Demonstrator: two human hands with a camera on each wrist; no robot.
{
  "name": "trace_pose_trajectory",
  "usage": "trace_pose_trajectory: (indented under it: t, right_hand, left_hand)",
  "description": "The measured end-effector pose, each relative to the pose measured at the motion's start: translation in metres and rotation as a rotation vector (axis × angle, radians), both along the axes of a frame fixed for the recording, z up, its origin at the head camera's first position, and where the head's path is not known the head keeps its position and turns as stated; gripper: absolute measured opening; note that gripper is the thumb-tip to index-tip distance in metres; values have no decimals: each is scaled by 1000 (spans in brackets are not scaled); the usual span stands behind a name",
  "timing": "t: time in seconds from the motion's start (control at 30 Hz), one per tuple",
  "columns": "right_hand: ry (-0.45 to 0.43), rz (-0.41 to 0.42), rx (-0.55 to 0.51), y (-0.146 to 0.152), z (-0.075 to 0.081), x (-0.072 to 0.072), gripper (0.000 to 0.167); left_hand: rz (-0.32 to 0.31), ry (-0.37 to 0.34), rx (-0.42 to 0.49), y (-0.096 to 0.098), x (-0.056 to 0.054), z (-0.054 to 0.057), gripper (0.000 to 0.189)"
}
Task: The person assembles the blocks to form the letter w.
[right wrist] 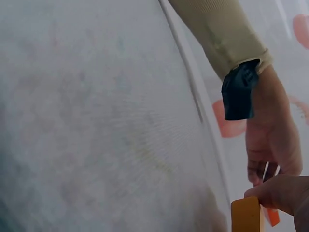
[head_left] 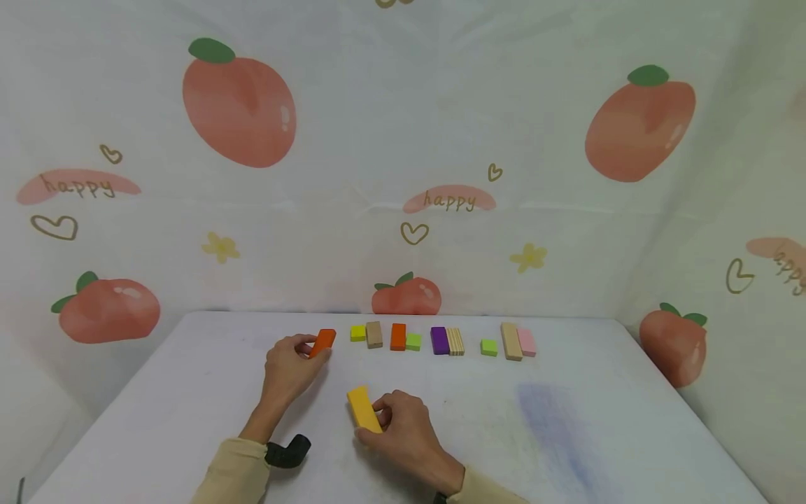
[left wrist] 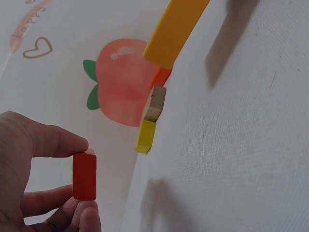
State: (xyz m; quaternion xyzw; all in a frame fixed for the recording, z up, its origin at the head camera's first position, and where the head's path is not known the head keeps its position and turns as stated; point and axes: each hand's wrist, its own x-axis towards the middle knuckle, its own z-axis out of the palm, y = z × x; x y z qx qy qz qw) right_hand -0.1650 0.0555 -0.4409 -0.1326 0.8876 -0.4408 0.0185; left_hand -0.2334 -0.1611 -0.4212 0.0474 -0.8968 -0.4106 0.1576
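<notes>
My left hand [head_left: 292, 367] pinches an orange-red wooden block [head_left: 324, 342] between thumb and fingers, left of the row of blocks. In the left wrist view that block [left wrist: 85, 176] shows its end face, held off the table. Nearer the front, my right hand [head_left: 406, 430] grips a longer yellow block [head_left: 364, 409], tilted, by its right side. The yellow block [right wrist: 245, 214] also shows at the bottom of the right wrist view. Closest to the left hand in the row are a small yellow block [head_left: 357, 333] and a brown block [head_left: 374, 334], side by side.
Farther right along the back stand an orange block [head_left: 398, 337] with a green one [head_left: 413, 341], a purple block [head_left: 440, 340] beside a striped one [head_left: 455, 341], then a green cube [head_left: 488, 347], a tan block [head_left: 511, 341] and a pink block [head_left: 526, 342]. A patterned cloth [head_left: 352, 140] hangs behind the white table [head_left: 478, 434].
</notes>
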Motion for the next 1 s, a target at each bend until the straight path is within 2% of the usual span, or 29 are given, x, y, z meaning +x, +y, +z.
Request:
trace_pose_trajectory:
  t: [0.27,0.5,0.7,1.0]
  right_hand:
    - [3,-21,-19,-1,-8,-6,35]
    - [-6,7,-89,-2,-10,-6,36]
    - [-16,17,-64,-9,-8,-6,37]
    - [25,-13,-10,-22,-7,-8,32]
  left_hand:
    - [-15,-14,0,3,1,-1,39]
    - [-9,-23,-1,4,2,-1,39]
    - [1,-23,-16,2,2,-1,40]
    - [6,-32,-16,0,1,-2,42]
